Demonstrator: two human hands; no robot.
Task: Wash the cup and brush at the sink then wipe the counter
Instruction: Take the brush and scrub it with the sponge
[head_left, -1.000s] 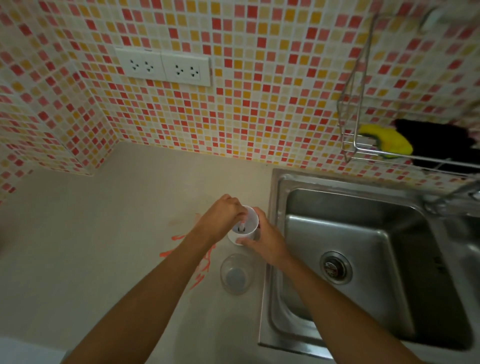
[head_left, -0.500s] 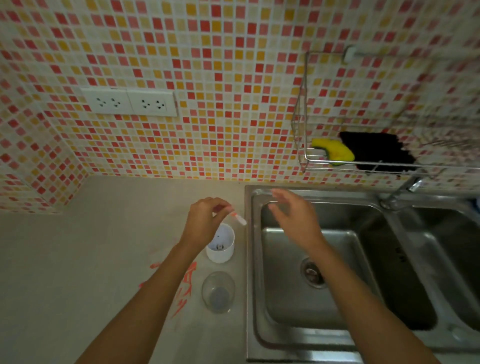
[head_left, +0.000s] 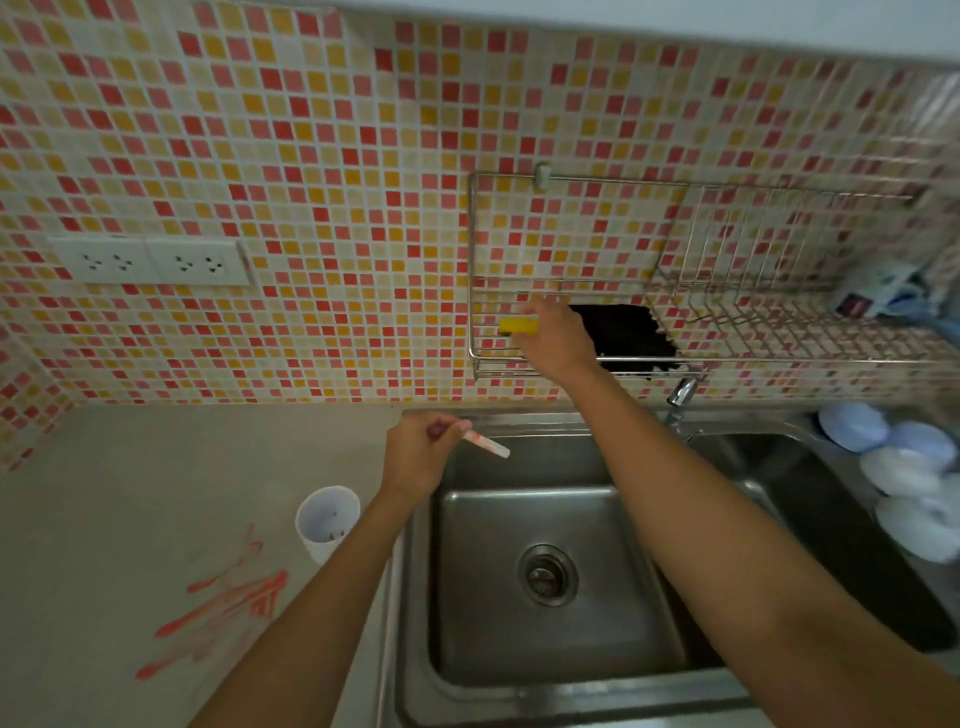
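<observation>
My left hand (head_left: 418, 457) pinches a small brush (head_left: 485, 445) with a pink and white tip, holding it over the back left corner of the steel sink (head_left: 550, 525). A white cup (head_left: 327, 522) stands upright on the counter (head_left: 130, 493) left of the sink. My right hand (head_left: 556, 340) reaches up into the wire wall rack (head_left: 727, 358) and grips a yellow sponge (head_left: 517, 326). Red paint streaks (head_left: 223, 608) mark the counter in front of the cup.
A black cloth (head_left: 623, 335) lies in the rack right of the sponge. The tap (head_left: 680, 392) juts out below the rack. Several white dishes (head_left: 904, 467) sit at the far right beside a second basin (head_left: 831, 519). Wall sockets (head_left: 150, 260) are at the left.
My right hand rose from above the sink into the rack and took hold of the yellow sponge. My left hand carried the brush away from the cup to over the sink.
</observation>
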